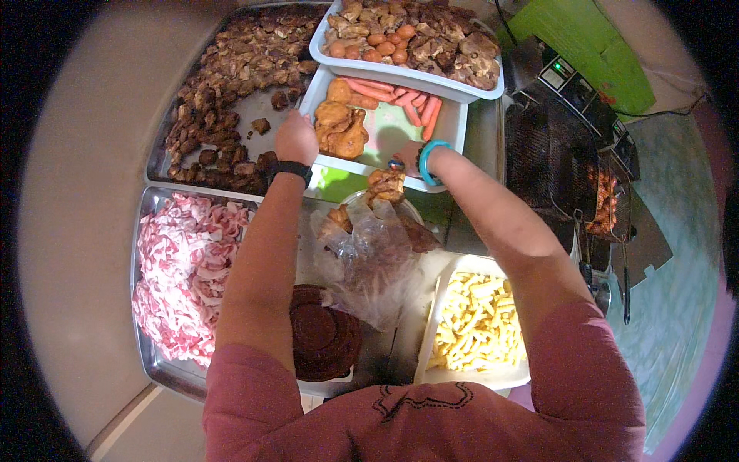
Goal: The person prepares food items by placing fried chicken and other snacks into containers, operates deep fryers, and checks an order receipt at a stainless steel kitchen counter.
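Observation:
My left hand [296, 138] grips the left rim of a light-blue plastic tray [404, 176]. Inside that tray lie fried chicken pieces [339, 130] and several pink sausages [424, 110]. My right hand [409, 157], with a turquoise bangle at the wrist, is at the tray's front rim; its fingers are partly hidden, so I cannot tell what they hold. Just below its fingers, a browned piece of meat [385, 183] sticks up at the mouth of a clear plastic bag [372, 254]. More browned meat shows in the bag, and a round pale rim is behind it.
A second tray [404, 68] of meat and brown eggs overlaps the first. Left are metal trays of browned chunks [213, 104] and raw sliced meat [185, 277]. Nearer me are a dark-red round lid [326, 338] and cut fries [479, 323]. Fryer baskets [548, 150] stand right.

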`<state>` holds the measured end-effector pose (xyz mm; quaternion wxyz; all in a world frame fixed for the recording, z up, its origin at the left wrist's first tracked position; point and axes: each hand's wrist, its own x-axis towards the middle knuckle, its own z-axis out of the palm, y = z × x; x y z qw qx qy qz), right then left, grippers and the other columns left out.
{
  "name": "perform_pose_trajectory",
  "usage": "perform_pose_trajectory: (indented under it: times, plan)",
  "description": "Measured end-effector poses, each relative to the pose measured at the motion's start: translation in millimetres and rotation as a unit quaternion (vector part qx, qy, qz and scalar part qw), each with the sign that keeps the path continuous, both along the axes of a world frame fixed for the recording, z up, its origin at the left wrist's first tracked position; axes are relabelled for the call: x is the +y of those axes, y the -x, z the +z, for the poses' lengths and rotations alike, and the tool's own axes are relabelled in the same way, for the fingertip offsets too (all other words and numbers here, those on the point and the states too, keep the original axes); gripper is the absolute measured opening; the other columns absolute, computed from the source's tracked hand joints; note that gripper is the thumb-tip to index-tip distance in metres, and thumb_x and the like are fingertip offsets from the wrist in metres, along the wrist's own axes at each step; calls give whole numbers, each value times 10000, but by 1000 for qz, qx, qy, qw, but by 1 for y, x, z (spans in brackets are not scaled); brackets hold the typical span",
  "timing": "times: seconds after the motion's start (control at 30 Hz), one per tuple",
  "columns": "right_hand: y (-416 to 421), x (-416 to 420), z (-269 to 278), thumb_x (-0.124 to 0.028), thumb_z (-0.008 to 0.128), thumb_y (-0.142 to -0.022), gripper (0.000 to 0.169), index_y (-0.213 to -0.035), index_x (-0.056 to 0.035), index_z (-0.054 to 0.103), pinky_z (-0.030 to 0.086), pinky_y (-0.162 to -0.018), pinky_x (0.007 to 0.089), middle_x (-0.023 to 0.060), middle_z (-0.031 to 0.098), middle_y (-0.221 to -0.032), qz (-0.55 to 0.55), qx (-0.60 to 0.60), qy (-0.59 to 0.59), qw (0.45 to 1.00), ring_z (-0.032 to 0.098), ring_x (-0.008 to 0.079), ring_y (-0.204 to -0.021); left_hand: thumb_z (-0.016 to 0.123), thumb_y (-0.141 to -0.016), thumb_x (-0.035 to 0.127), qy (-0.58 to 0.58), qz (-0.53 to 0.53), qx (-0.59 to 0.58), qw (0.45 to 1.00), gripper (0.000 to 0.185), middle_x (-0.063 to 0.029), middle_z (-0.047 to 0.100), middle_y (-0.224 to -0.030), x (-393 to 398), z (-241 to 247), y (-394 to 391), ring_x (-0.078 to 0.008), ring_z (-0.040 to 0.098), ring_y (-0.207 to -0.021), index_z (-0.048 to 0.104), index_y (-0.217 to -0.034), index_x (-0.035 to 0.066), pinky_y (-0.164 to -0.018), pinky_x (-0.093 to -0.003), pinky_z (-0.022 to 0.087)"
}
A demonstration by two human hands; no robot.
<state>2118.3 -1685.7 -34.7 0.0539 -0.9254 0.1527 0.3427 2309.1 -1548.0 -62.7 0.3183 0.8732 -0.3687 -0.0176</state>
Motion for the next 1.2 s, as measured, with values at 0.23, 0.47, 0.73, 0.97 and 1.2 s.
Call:
perform_pose_trajectory:
  times: [0.23,0.47,0.73,0.97,1.2]
  plan:
    - [22,-49,-63,-215,518,-746,418,-1120,-31,534,450,-822,377,171,580,-1043,66,-44,215,973,558,341,-948,424,-870,212,-4,9,25,1000,242,-244,588,-781,-5,9,5,-416,559,-754,496,-907,-16,-658,-497,427]
    - [-14,18,36,-369,502,-782,515,-1194,-62,460,410,-863,386,177,522,-1116,-19,22,27,999,523,318,-1001,424,-867,212,-5,35,30,999,244,-250,588,-794,4,1,0,-419,560,-771,499,-916,-16,-670,-499,427]
    - [2,4,-2,-469,447,-809,511,-1096,-55,536,418,-822,371,141,604,-1013,-166,-58,-160,971,567,289,-915,437,-858,201,1,39,27,999,234,-257,587,-786,-2,9,5,-416,562,-774,503,-889,-22,-682,-493,429]
    - [41,-34,-18,-434,627,-743,540,-1079,-19,547,448,-735,308,67,622,-927,-390,-196,-359,825,558,160,-773,434,-861,193,-6,19,40,999,233,-255,587,-793,-7,21,13,-409,564,-781,505,-892,-27,-693,-492,430]
    - [75,46,81,-230,505,-872,335,-1113,0,477,530,-621,276,97,616,-943,-473,-412,-638,447,629,173,-742,408,-871,199,-32,5,47,998,268,-263,582,-868,-2,-1,-5,-405,557,-843,485,-1001,-23,-721,-476,434]
